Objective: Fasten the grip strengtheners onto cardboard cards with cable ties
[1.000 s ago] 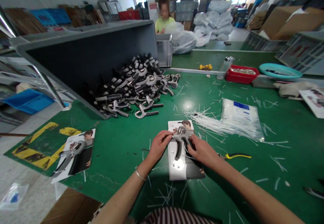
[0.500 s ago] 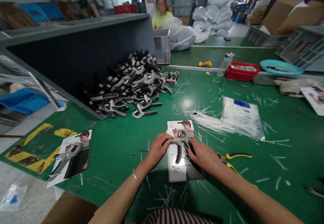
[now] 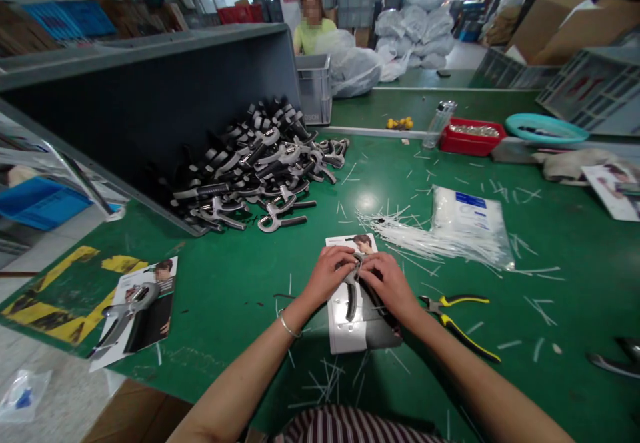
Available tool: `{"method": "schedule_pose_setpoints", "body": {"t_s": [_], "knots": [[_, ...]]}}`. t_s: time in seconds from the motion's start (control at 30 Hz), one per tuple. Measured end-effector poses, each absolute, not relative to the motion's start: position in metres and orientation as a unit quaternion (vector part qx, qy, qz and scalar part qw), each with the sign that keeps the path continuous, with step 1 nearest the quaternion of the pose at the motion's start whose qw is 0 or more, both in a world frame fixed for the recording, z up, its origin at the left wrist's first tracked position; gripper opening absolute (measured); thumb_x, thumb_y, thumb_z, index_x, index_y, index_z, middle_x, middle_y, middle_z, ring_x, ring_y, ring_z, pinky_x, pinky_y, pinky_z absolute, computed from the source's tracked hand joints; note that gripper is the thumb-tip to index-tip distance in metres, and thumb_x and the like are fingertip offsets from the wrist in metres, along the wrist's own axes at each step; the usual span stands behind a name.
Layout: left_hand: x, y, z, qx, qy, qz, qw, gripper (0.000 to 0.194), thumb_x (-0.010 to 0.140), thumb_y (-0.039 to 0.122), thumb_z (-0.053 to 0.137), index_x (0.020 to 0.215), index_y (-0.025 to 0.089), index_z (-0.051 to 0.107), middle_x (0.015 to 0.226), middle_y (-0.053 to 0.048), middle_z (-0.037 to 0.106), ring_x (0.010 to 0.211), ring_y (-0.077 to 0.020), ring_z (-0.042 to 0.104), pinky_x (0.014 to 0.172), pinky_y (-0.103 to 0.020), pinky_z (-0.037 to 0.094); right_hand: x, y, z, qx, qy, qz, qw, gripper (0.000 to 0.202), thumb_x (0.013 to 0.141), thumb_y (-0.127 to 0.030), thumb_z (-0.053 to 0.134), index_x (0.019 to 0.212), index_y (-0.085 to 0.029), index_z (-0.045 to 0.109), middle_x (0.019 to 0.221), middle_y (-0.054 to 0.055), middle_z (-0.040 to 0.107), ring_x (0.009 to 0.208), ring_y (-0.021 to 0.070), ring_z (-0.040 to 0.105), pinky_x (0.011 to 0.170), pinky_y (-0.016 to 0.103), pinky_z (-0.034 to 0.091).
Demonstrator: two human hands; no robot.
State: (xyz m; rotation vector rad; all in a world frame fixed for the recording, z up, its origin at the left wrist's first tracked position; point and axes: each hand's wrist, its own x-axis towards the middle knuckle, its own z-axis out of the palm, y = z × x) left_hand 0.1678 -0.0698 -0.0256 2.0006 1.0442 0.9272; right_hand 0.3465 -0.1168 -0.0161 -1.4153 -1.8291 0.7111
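A grey-and-black hand grip strengthener [image 3: 351,299] lies on a printed backing card [image 3: 345,344] in front of me, its handles pointing down the card. My left hand [image 3: 332,273] is closed at the left of its head. From the right, my right hand [image 3: 391,287] pinches the same spot, with the fingertips of both hands nearly meeting. Those fingers cover most of the spring, and whether a tie lies between them is hidden. Just right of my right hand are yellow-handled pliers [image 3: 457,323].
A tipped grey crate [image 3: 165,49] spills a pile of hand grip strengtheners [image 3: 265,163]. White cable ties [image 3: 410,236] lie by their bag [image 3: 473,219]. Another carded strengthener [image 3: 135,316] is at left. A red tray [image 3: 473,137] and turquoise dish [image 3: 545,128] stand behind. A person [image 3: 315,33] is across the table.
Both hands have moved up and inward to the head of the strengthener. My right hand has left the right handle, and the pliers are now more fully visible. The view has shifted slightly.
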Motion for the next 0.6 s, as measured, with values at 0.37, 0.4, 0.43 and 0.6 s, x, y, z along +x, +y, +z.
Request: {"method": "schedule_pose_setpoints", "body": {"t_s": [0.37,0.4,0.43,0.6], "knots": [[0.167,-0.079,-0.036,0.747,0.437,0.354,0.353,0.014,0.090,0.032,0.062,0.095,0.026,0.073,0.095,-0.002,0.073,0.099,-0.0218,0.058,0.096,-0.039,0.040,0.354,-0.125,-0.024,-0.530,-0.703,0.331,0.339,0.021,0.091,-0.037,0.058,0.080,-0.023,0.069,0.143,0.005,0.049,0.136,0.0284,0.039,0.111,0.052,0.023],[0.167,-0.079,-0.036,0.747,0.437,0.352,0.356,0.015,0.090,0.032,0.061,0.096,0.026,0.074,0.096,-0.002,0.073,0.099,-0.0217,0.058,0.096,-0.039,0.040,0.354,-0.126,-0.024,-0.529,-0.704,0.332,0.338,0.020,0.091,-0.037,0.058,0.079,-0.023,0.068,0.144,0.005,0.049,0.136,0.0285,0.038,0.111,0.053,0.022],[0.167,-0.079,-0.035,0.747,0.435,0.352,0.359,0.015,0.090,0.032,0.061,0.097,0.026,0.074,0.097,-0.002,0.073,0.099,-0.0215,0.058,0.096,-0.039,0.040,0.354,-0.126,-0.024,-0.529,-0.703,0.334,0.338,0.020,0.091,-0.036,0.058,0.080,-0.023,0.068,0.145,0.006,0.048,0.136,0.0285,0.038,0.111,0.053,0.022],[0.165,-0.080,-0.032,0.753,0.422,0.351,0.363,0.015,0.091,0.032,0.061,0.096,0.027,0.073,0.096,-0.001,0.073,0.099,-0.0215,0.058,0.094,-0.037,0.040,0.354,-0.123,-0.026,-0.531,-0.699,0.339,0.339,0.019,0.091,-0.036,0.058,0.082,-0.023,0.069,0.143,0.006,0.049,0.137,0.0277,0.038,0.112,0.052,0.021]]}}
